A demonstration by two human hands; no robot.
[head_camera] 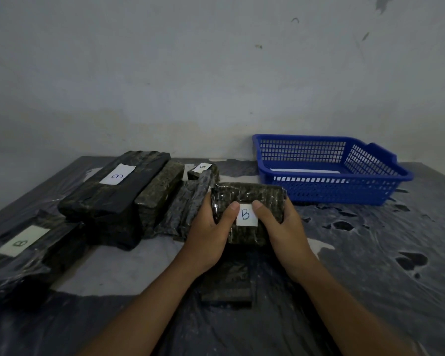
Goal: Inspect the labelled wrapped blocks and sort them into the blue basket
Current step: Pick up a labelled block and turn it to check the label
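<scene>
At the centre of the frame I hold a dark block wrapped in clear crinkled plastic [247,201] between both hands, lifted above the table [370,253], which is covered in shiny dark plastic sheeting. My left hand [211,232] curls round the block's left side and my right hand [285,227] curls round its right side, each thumb lying on the top face on either side of a small white paper label marked B [246,215]. Directly below it, between my forearms, another dark wrapped block [226,283] lies flat on the sheeting. In the upper right of the frame stands the blue plastic basket with latticed walls [331,186], near the block I hold but apart from it; something pale and flat lies on its floor. To the left of centre a large black wrapped block with a B label [113,191] sits among others: an unlabelled greenish one [159,194] against its right side and a small one with a B label [203,170] behind. At the far left lies one more labelled wrapped block [23,250].
</scene>
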